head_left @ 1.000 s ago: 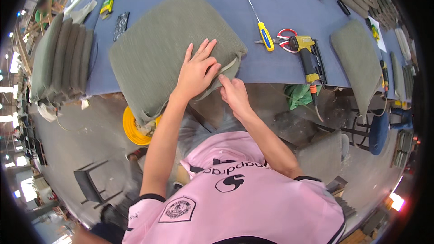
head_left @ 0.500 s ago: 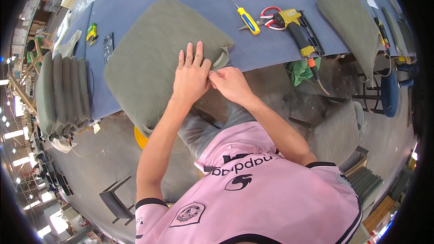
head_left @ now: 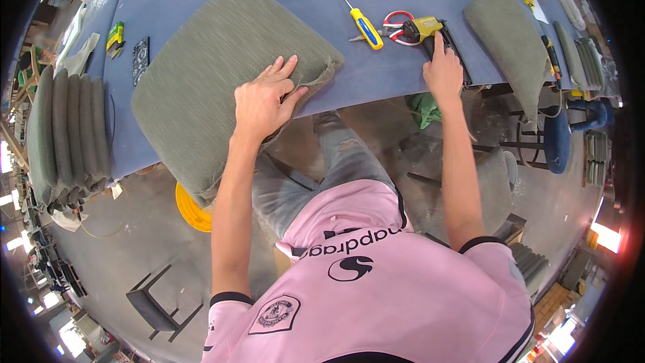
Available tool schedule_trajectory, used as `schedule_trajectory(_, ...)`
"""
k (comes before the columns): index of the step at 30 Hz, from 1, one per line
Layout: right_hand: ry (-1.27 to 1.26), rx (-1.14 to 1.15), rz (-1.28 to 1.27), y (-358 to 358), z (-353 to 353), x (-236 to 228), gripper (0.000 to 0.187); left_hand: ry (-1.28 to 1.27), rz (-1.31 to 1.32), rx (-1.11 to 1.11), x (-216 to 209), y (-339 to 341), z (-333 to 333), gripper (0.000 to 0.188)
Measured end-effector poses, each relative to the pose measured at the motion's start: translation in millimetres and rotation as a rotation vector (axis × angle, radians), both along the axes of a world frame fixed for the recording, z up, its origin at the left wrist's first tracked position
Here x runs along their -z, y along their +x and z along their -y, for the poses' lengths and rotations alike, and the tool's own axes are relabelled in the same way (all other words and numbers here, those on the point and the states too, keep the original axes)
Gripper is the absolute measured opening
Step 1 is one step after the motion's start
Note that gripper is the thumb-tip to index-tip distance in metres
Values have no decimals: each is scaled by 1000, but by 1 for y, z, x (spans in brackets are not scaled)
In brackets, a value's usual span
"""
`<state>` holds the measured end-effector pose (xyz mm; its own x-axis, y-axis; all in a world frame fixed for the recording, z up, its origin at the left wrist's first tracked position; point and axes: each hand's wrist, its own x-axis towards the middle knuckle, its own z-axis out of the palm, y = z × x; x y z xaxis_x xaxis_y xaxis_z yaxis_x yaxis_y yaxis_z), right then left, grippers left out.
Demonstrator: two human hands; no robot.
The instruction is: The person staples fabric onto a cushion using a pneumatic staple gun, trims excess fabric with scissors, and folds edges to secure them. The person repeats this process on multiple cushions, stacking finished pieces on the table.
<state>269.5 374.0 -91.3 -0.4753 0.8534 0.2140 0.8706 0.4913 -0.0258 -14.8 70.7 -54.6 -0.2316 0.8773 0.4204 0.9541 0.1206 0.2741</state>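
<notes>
A grey-green upholstered seat cushion lies on the blue-covered table, its near edge hanging past the table edge. My left hand grips the cushion's near right edge, fingers on top and thumb along the loose, frayed fabric flap at the corner. Out to the right, my right hand is closed round the handle of a yellow and black pneumatic staple gun, which lies on the table. Red-handled scissors sit against the staple gun's nose. Left of them is a yellow and blue screwdriver.
Stacked cushions stand at the table's left end, near a yellow-green cutter and a dark patterned packet. Another cushion overhangs the table edge at right. A green bag hangs below. On the floor are a yellow round object and a stool frame.
My right hand has left the cushion's corner flap and moved right onto the staple gun. The left hand has turned and now holds the cushion edge with its thumb by the flap.
</notes>
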Motion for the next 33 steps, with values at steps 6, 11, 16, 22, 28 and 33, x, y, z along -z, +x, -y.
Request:
schedule_trajectory(6, -276, -8, -273, -25, 23, -98, 58, 20, 59, -63, 1, 1, 6, 38)
schedule_trajectory(11, -965, -154, -852, -14, 144, -83, 39, 75, 100, -41, 1, 1, 0, 42)
schedule_trajectory(16, -855, -448, -813, -41, 227, -33, 43, 86, 155, -36, 6, -5, 2, 43)
schedule_trajectory(22, -866, -449, -567, -49, 224, -32, 53, 48, 164, -71, 1, -3, -1, 42)
schedule_trajectory(28, -966, -383, -594, -46, 224, -28, 60, 66, 157, -56, 3, -1, -3, 40)
schedule_trajectory(33, -910, -470, -663, -56, 220, -32, 43, 55, 218, -70, 4, 0, -4, 41)
